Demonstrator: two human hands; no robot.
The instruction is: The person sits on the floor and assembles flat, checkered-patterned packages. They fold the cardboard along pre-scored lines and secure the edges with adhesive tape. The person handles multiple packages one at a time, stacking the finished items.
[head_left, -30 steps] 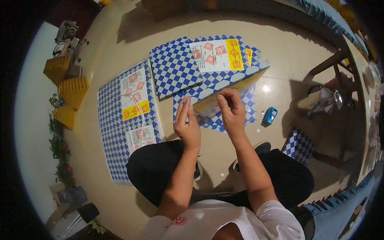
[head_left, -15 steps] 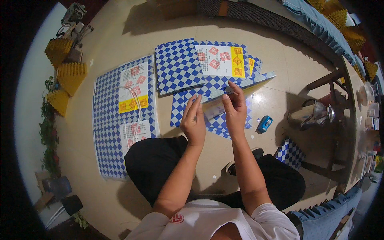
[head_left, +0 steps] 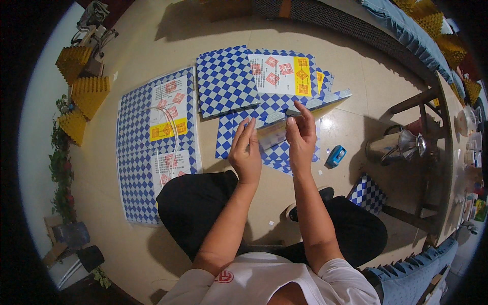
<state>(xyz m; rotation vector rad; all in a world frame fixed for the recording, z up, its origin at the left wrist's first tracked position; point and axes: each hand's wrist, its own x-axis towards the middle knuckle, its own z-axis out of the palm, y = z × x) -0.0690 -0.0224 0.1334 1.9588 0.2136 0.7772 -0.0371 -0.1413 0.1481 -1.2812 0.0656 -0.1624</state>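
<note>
A flat cardboard box [head_left: 325,103] stands on its narrow side before me, its upper edge blue-and-white checkered and one face partly yellow. My left hand [head_left: 246,153] is at the box's left end, fingers together against the corner. With thumb and fingers on either side of the upper edge, my right hand [head_left: 302,137] grips the box near its middle. Both hands cover parts of it. Beneath and behind lie checkered cardboard sheets [head_left: 284,156], one with a white and yellow printed panel [head_left: 277,76]. A folded checkered piece [head_left: 227,81] rests on them at the left.
A plastic-wrapped stack of checkered sheets [head_left: 134,168] with a pale strap lies left. Right of the sheets is a small blue tool [head_left: 336,156], too small to name surely. A metal kettle [head_left: 396,146] stands by a wooden table [head_left: 447,168]; another checkered piece [head_left: 368,195] lies nearby.
My right hand has shifted very slightly along the upper edge of the box. The left hand and the box stay nearly in place; the whole view moves a little.
</note>
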